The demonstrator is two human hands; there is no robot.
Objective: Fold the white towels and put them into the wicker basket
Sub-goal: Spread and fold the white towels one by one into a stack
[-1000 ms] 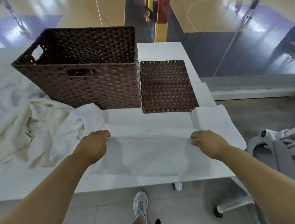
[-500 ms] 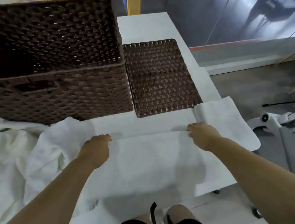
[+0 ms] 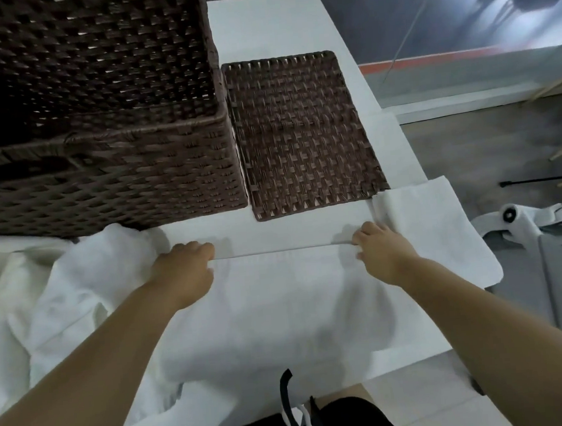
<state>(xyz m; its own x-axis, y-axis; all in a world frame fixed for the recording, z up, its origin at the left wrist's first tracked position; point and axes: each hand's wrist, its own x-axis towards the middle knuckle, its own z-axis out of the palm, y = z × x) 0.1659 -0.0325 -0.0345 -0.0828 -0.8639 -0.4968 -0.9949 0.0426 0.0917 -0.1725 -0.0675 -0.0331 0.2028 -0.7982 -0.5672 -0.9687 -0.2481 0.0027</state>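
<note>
White terry cloth was caught under the curled fingers of both hands: the left hand (image 3: 185, 270) gripped the folded edge of the white towel (image 3: 279, 300) at its left end, and the right hand (image 3: 382, 255) gripped the same edge at its right end, knuckles up, so the fold ran straight between them. The towel lay flat on the white table (image 3: 274, 21), just in front of the wicker basket (image 3: 109, 179), its right end hanging past the table edge. The basket stood open and dark brown, with no towel visible inside, though its left part ran out of view. Touching the basket's right side lay the flat wicker lid (image 3: 300, 134), its near edge just beyond the towel. Left of the towel and in front of the basket sat a loose heap of unfolded towels (image 3: 44, 298), one bunched up against the basket's front wall.
</note>
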